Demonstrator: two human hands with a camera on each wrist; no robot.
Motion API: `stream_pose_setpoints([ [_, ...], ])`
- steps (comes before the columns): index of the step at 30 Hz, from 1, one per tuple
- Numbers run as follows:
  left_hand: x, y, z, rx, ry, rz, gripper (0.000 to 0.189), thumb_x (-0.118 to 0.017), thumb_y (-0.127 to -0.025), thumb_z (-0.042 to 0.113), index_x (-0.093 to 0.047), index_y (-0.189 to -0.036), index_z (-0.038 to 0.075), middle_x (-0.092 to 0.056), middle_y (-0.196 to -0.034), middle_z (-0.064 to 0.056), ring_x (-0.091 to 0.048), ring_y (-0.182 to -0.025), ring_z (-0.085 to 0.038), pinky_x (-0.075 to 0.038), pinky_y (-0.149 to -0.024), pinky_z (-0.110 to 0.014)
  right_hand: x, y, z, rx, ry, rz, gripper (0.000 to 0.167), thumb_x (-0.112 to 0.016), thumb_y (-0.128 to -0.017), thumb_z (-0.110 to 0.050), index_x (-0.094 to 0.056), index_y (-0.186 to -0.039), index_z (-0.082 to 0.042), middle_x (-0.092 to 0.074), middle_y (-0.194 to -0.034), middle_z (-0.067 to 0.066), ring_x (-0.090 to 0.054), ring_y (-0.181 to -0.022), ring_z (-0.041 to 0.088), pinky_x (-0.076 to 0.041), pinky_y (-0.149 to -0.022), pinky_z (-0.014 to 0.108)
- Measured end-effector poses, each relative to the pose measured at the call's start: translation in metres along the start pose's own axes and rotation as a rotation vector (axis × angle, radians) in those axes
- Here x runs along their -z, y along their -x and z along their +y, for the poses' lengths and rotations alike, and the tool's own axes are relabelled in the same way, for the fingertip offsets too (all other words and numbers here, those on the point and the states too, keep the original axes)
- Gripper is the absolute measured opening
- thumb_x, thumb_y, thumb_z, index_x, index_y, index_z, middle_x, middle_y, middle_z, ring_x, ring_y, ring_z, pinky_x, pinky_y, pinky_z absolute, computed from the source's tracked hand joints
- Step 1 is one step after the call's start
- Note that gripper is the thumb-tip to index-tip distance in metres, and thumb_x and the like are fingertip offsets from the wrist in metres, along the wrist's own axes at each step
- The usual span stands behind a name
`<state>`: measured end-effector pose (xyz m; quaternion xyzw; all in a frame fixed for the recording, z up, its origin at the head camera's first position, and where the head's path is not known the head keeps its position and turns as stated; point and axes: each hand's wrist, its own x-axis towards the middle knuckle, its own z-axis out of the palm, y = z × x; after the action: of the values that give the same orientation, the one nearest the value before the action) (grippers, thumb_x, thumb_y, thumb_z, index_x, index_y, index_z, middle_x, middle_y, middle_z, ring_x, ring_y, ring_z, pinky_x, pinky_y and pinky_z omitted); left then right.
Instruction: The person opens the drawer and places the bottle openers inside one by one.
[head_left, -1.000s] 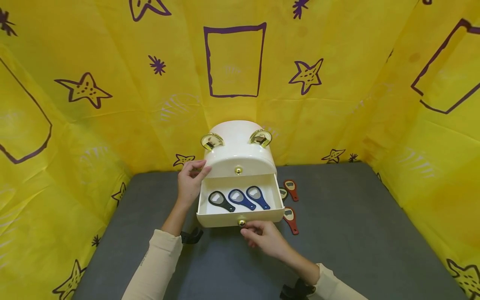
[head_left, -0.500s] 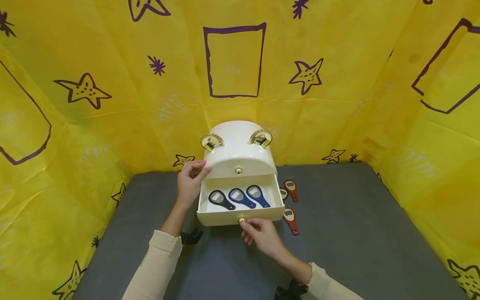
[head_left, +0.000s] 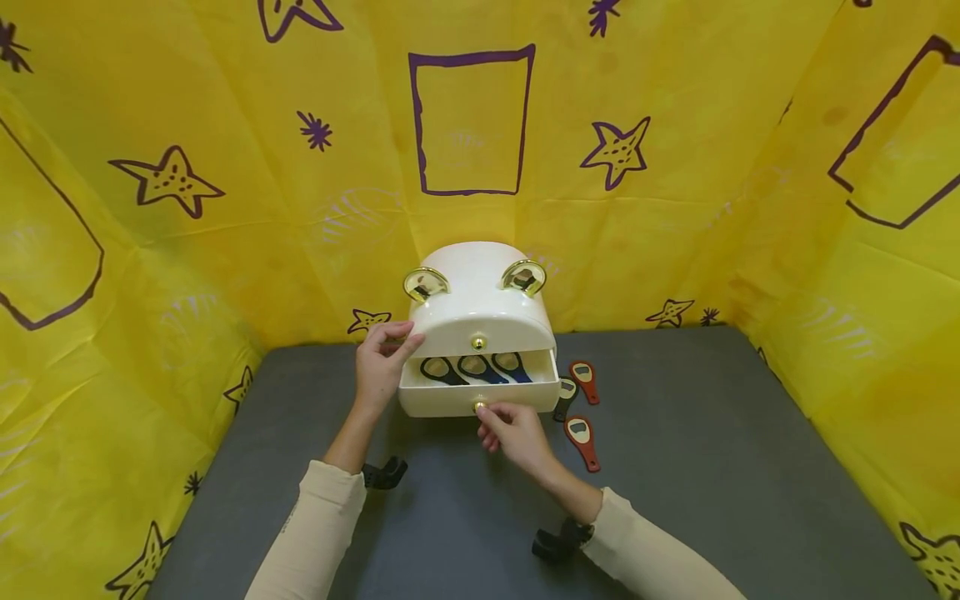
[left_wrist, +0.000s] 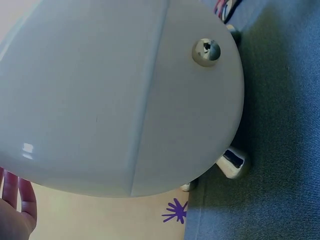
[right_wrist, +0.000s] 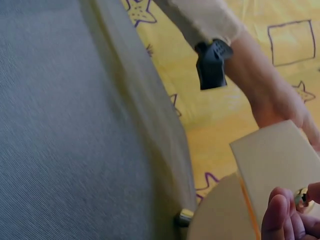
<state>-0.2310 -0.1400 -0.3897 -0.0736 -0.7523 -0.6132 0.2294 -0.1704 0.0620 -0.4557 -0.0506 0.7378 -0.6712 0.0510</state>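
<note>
A white two-drawer box point(head_left: 480, 287) with gold ears stands at the back of the table. Its lower drawer point(head_left: 435, 403) sticks partway out. My right hand point(head_left: 519, 435) pinches the gold knob point(right_wrist: 301, 199) on that drawer's front. My left hand point(head_left: 378, 367) rests against the box's left edge, its fingers point(left_wrist: 27, 200) lying along the side in the left wrist view. Inside the drawer lie a black bottle opener point(head_left: 438, 372) and two blue bottle openers point(head_left: 478, 368), their lower parts partly hidden by the drawer front. The upper drawer point(head_left: 450, 337) is closed.
To the right of the box, two red bottle openers point(head_left: 581, 433) and a black bottle opener point(head_left: 566, 400) lie on the grey table point(head_left: 675, 450). A yellow patterned cloth point(head_left: 675, 250) hangs around the back and sides.
My right hand has taken hold of the knob and pushed the lower drawer inward, away from me. More of the loose black bottle opener shows beside it. My left hand has stayed put.
</note>
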Motion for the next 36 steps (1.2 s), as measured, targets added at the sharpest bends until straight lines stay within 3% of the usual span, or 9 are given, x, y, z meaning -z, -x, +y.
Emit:
stream_pose_setpoints([
  [7,0.000,0.000,0.002,0.001,0.005,0.002,0.025,-0.076,-0.082,0.003,-0.068,-0.101,-0.011,-0.061,-0.100,0.005,-0.057,-0.085,-0.004,-0.048,-0.073,-0.015,0.002,-0.023,-0.002,0.008,-0.007,0.015,0.030,-0.062,-0.096,-0.015,-0.066,-0.092,0.014,-0.066,-0.070,0.017,-0.056,-0.051,0.008,-0.051,-0.050,0.022],
  [15,-0.001,0.001,0.000,-0.019,0.003,0.004,0.024,-0.076,-0.082,0.003,-0.068,-0.100,-0.011,-0.064,-0.107,-0.020,-0.056,-0.084,0.002,-0.049,-0.074,-0.017,0.004,-0.046,0.002,0.019,-0.011,0.045,0.029,-0.061,-0.096,-0.014,-0.066,-0.089,0.015,-0.065,-0.069,0.016,-0.056,-0.050,0.008,-0.050,-0.049,0.020],
  [26,-0.002,0.002,0.000,-0.028,0.017,0.011,0.025,-0.075,-0.082,0.002,-0.067,-0.101,-0.013,-0.063,-0.109,-0.024,-0.056,-0.084,0.002,-0.048,-0.073,-0.015,0.011,-0.046,0.011,0.030,0.012,0.026,0.030,-0.065,-0.094,-0.016,-0.069,-0.097,0.013,-0.065,-0.077,0.032,-0.055,-0.050,0.008,-0.050,-0.050,0.022],
  [33,-0.002,0.003,0.000,-0.029,0.030,0.016,0.026,-0.075,-0.082,0.001,-0.067,-0.101,-0.014,-0.062,-0.109,-0.025,-0.057,-0.083,0.001,-0.048,-0.073,-0.014,0.014,-0.045,0.036,-0.069,0.121,0.053,0.032,-0.067,-0.092,-0.023,-0.071,-0.090,0.009,-0.065,-0.063,0.008,-0.054,-0.047,0.007,-0.050,-0.047,0.023],
  [36,-0.001,0.003,0.000,-0.029,0.029,0.018,0.026,-0.075,-0.082,0.001,-0.067,-0.101,-0.014,-0.062,-0.108,-0.024,-0.057,-0.085,0.002,-0.048,-0.073,-0.014,0.011,-0.047,0.043,-0.098,0.152,0.037,0.032,-0.066,-0.093,-0.022,-0.071,-0.092,0.009,-0.065,-0.062,0.005,-0.054,-0.046,0.006,-0.051,-0.046,0.024],
])
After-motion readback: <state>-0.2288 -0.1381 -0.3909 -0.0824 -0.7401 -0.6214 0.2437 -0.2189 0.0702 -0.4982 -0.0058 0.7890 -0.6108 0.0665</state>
